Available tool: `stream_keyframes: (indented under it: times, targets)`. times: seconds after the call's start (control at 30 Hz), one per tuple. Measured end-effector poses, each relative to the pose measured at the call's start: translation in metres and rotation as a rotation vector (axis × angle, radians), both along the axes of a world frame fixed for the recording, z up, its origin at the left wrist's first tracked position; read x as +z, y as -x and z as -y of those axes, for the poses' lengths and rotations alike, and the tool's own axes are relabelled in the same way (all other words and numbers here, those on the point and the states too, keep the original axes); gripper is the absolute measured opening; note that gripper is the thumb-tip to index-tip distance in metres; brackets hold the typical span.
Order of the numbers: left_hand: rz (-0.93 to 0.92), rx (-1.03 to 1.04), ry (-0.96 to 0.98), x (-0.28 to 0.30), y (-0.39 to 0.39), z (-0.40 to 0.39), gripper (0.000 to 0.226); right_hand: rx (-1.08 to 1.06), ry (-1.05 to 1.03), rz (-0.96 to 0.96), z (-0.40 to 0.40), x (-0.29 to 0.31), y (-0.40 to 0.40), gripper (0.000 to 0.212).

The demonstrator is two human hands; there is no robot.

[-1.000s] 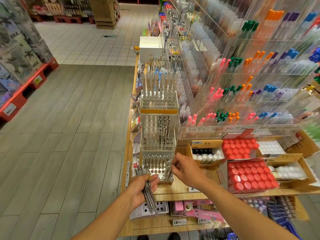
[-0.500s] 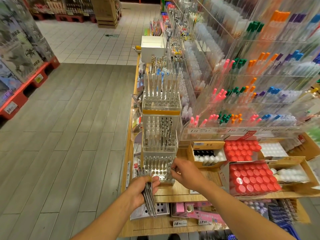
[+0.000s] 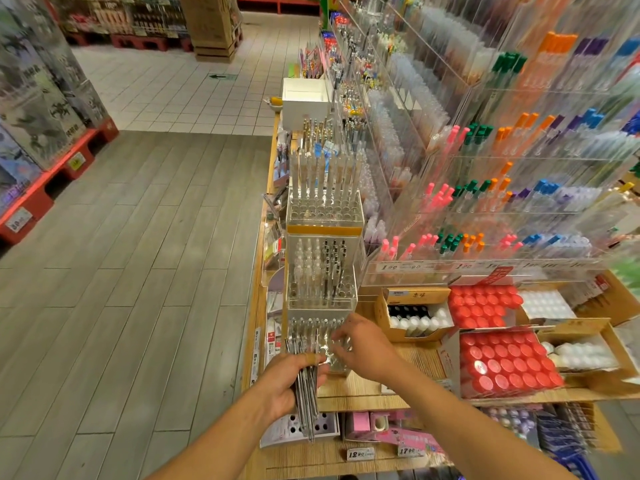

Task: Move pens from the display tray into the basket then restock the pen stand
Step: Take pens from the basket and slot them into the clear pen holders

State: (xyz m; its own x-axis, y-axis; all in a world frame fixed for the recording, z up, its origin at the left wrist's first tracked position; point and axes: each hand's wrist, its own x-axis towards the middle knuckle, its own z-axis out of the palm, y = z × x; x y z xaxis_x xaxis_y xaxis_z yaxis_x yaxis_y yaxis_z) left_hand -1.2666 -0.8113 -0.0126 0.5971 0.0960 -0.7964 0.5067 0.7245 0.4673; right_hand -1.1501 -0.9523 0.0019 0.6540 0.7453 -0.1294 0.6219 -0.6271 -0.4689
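The left hand [image 3: 284,388] grips a bundle of slim silver pens [image 3: 306,393] beside the clear acrylic pen stand [image 3: 320,341]; the right hand [image 3: 363,344], fingers curled, reaches over its holes, grasp unclear. Best seat one pen upright per hole.

You are standing in a shop aisle, looking down at grey plank floor [image 3: 131,271] that is giving way to white tiles [image 3: 180,88] farther off. Red pallets [image 3: 52,178] are lining your left. On your right, a wooden shelf [image 3: 408,386] is running under clear racks [image 3: 519,168] catching bright overhead light.
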Motion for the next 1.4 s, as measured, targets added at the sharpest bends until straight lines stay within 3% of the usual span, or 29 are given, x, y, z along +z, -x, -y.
stream_keyframes:
  times: [0.1, 0.17, 0.3, 0.4, 0.47, 0.57, 0.67, 0.83, 1.13, 1.4]
  targets:
    - [0.04, -0.045, 0.026, 0.004, -0.001, 0.002, 0.03, -0.137, -0.138, -0.407, -0.006, 0.011, 0.002, 0.008]
    - [0.064, -0.063, 0.05, 0.009, -0.002, 0.005, 0.025, -0.21, -0.185, -0.582, -0.008, 0.013, 0.005, 0.01]
    - [0.062, -0.033, 0.044, 0.008, -0.002, 0.005, 0.04, -0.289, -0.216, -0.734, -0.006, 0.015, 0.005, 0.01]
    - [0.045, -0.023, 0.086, 0.005, -0.003, 0.002, 0.024, -0.35, -0.294, -0.789, -0.005, 0.022, -0.001, 0.007]
    - [0.006, 0.011, 0.093, 0.001, -0.004, 0.0, 0.013, -0.396, -0.375, -0.747, -0.002, 0.027, -0.008, 0.005]
    - [-0.056, 0.039, 0.019, -0.008, -0.001, -0.007, 0.015, -0.404, -0.458, -0.565, 0.002, 0.033, -0.02, 0.008]
    - [-0.084, 0.046, 0.007, -0.011, 0.001, -0.011, 0.017, -0.287, -0.351, -0.285, 0.005, 0.028, -0.026, 0.015]
    - [-0.058, 0.023, -0.005, -0.008, -0.001, -0.009, 0.017, -0.125, -0.2, -0.056, 0.002, 0.008, -0.024, 0.009]
    - [-0.013, -0.011, 0.002, -0.006, -0.003, -0.009, 0.017, 0.046, -0.039, 0.119, -0.005, -0.002, -0.017, 0.014]
    - [-0.002, -0.037, -0.046, -0.002, -0.004, -0.008, 0.033, -0.046, 0.068, 0.118, -0.016, -0.011, -0.01, 0.024]
